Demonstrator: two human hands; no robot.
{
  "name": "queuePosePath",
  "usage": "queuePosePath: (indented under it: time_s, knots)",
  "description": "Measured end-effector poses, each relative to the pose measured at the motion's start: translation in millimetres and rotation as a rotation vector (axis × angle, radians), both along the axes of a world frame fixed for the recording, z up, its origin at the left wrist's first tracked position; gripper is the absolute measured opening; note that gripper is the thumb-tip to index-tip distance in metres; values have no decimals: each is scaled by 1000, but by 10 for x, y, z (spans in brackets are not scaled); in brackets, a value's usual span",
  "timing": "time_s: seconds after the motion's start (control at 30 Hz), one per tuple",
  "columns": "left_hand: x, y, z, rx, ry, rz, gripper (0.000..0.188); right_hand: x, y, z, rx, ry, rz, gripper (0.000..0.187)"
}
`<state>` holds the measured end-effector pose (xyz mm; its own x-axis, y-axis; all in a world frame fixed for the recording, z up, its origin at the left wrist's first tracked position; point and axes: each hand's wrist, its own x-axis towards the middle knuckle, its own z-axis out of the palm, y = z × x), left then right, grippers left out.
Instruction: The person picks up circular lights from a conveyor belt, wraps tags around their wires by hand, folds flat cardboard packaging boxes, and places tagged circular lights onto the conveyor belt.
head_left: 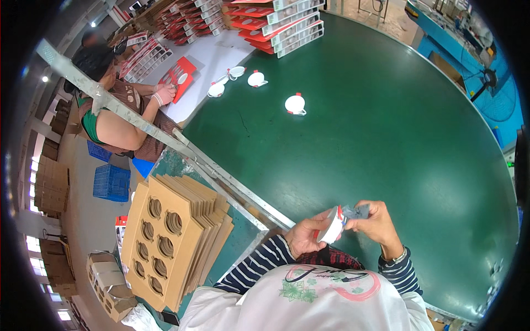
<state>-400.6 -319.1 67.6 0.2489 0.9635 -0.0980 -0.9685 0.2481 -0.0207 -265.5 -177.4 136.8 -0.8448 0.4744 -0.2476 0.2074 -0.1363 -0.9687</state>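
My left hand (302, 236) is closed around a round white piece with red parts (330, 229), held tilted above the near edge of the green work surface (353, 160). My right hand (380, 225) pinches a crumpled grey cloth-like scrap (358, 212) against the right side of that piece. Its exact material is too small to tell. Farther off lies a similar white round piece (295, 103) with a red tab and a small loop. Beyond it rest a second white piece (256, 79) and a few more like it near the far left edge.
A metal rail (221, 176) runs along the left side. Beside it stands a stack of brown cardboard inserts with round holes (185, 220). At the far left, a co-worker's gloved hand (164, 94) holds a red card (185, 77). Stacked red-and-white packages (276, 27) stand at the back.
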Motion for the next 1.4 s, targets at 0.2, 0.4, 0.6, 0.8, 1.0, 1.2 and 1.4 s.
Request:
queuePosePath:
  time_s: [0.2, 0.4, 0.6, 0.8, 1.0, 1.2, 1.4]
  knots:
    - [-179, 50, -162, 34, -281, -103, 45, -300, 52, 30, 177, -95, 99, 27]
    - [-128, 122, -256, 83, -355, -193, 45, -259, 96, -37, 291, -25, 110, 46]
    - [-28, 150, -260, 51, -377, -210, 50, -95, 106, -103, 405, -132, 84, 49]
    - [28, 68, -258, 5, -383, -212, 49, -88, 80, -56, 479, -131, 121, 52]
    - [24, -6, -232, 36, -182, -59, 45, -61, 38, -255, 356, -133, 127, 51]
    - [-135, 7, -362, -82, 8, 195, 40, -65, 12, -559, 158, -162, -78, 42]
    - [-690, 67, -451, -241, -159, 535, 31, 299, 69, -1460, 764, -472, 55, 42]
